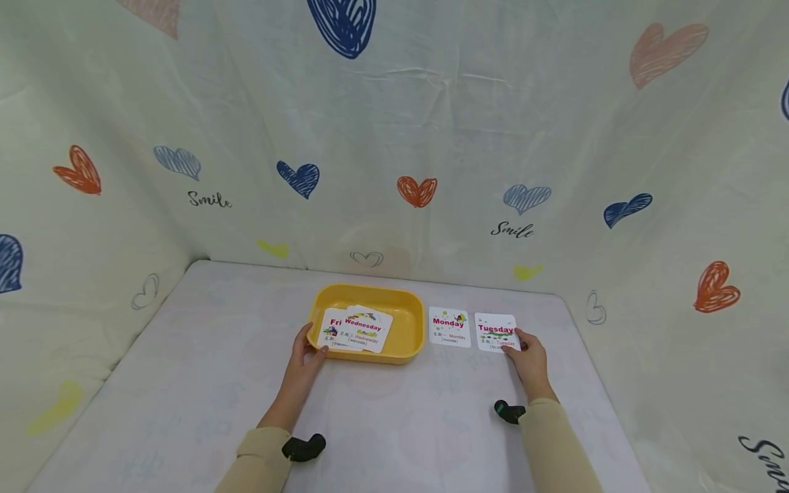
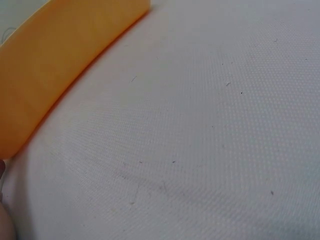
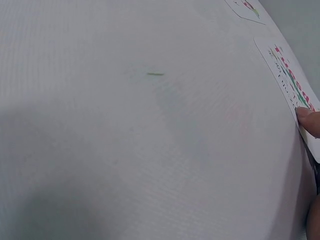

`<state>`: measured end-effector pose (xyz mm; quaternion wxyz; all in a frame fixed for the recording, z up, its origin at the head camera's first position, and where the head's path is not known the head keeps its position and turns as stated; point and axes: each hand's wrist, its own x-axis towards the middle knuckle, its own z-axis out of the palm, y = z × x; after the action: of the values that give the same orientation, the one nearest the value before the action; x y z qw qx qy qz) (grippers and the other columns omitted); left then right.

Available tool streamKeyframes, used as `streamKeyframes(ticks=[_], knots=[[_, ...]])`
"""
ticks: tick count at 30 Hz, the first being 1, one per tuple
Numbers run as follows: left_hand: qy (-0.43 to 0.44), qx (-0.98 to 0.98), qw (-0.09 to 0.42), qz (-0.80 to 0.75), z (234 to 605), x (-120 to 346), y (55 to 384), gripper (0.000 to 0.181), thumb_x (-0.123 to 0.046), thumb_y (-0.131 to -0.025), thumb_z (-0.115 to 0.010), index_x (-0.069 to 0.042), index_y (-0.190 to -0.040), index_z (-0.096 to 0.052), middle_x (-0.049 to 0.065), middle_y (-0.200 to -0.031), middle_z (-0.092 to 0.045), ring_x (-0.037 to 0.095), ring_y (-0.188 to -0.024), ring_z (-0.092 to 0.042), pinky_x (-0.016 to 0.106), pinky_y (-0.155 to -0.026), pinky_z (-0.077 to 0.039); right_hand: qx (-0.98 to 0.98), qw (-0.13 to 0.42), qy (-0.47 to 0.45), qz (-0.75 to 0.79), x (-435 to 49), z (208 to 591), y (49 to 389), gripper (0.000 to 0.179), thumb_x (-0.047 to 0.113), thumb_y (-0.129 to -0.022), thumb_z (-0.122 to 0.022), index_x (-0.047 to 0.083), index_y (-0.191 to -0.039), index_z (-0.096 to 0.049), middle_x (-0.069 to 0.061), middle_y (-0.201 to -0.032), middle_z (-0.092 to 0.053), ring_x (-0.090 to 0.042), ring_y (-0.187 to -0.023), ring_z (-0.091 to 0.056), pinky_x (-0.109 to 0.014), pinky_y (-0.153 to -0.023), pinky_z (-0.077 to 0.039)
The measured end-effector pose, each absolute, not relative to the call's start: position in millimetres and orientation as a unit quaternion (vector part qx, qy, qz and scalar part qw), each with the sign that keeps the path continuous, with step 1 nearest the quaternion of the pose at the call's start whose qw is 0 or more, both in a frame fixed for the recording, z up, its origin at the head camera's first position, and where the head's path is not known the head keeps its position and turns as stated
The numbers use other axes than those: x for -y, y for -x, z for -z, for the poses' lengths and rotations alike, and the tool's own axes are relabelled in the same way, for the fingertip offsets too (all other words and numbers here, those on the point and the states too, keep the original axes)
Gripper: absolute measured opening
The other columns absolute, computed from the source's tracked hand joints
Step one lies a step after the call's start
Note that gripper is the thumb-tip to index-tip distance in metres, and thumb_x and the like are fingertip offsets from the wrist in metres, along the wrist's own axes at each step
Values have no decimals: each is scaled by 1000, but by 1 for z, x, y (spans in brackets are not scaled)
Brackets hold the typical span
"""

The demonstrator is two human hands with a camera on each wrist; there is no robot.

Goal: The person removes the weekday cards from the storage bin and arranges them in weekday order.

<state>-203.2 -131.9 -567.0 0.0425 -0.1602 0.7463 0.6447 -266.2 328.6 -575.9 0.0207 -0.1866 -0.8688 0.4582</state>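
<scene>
My left hand holds the front left corner of a yellow tray, thumb at the front and fingers along the left side. In the left wrist view the tray's outer wall crosses the upper left. Inside the tray a "Wednesday" card overlaps a card reading "Fri". To the tray's right lies a "Monday" card. Beside that, my right hand pinches the right edge of the "Tuesday" card; its thumb is on the printed face in the right wrist view.
The white-covered table ends at a pale curtain printed with hearts, which also runs along both sides. Black wrist straps sit at the sleeve cuffs. A small green sliver shows on the tabletop in the right wrist view.
</scene>
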Motion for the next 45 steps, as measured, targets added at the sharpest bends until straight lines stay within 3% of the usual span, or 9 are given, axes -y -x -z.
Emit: streamKeyframes(ticks=[9, 18, 24, 45], knots=[[166, -748, 54, -640, 567, 134, 202, 72, -34, -97, -58, -38, -155, -15, 4, -160, -19, 30, -144, -19, 62, -111, -15, 871, 21, 179, -457, -329, 577, 266, 60, 5, -91, -67, -3, -145, -40, -24, -126, -45, -34, -106, -40, -44, -93, -40], [155, -747, 36, -645, 571, 135, 203, 69, -29, -98, -58, -36, -154, -19, 6, -157, -26, 29, -140, -25, 61, -113, -10, 879, 35, 166, -445, -329, 576, 266, 60, 3, -89, -68, -8, -142, -41, -23, -123, -45, -32, -101, -40, -38, -82, -38], [164, -745, 45, -645, 570, 135, 203, 69, -33, -98, -58, -39, -154, -18, 3, -158, -24, 28, -141, -23, 62, -112, -10, 877, 36, 175, -446, -327, 576, 265, 59, 3, -89, -68, -8, -141, -42, -24, -128, -43, -32, -103, -40, -41, -85, -39], [149, -743, 39, -651, 570, 136, 203, 69, -32, -98, -58, -37, -155, -18, 5, -157, -24, 28, -140, -25, 60, -113, -10, 869, 45, 188, -455, -327, 578, 267, 60, 2, -89, -67, -8, -142, -41, -26, -132, -41, -35, -109, -40, -45, -92, -39]])
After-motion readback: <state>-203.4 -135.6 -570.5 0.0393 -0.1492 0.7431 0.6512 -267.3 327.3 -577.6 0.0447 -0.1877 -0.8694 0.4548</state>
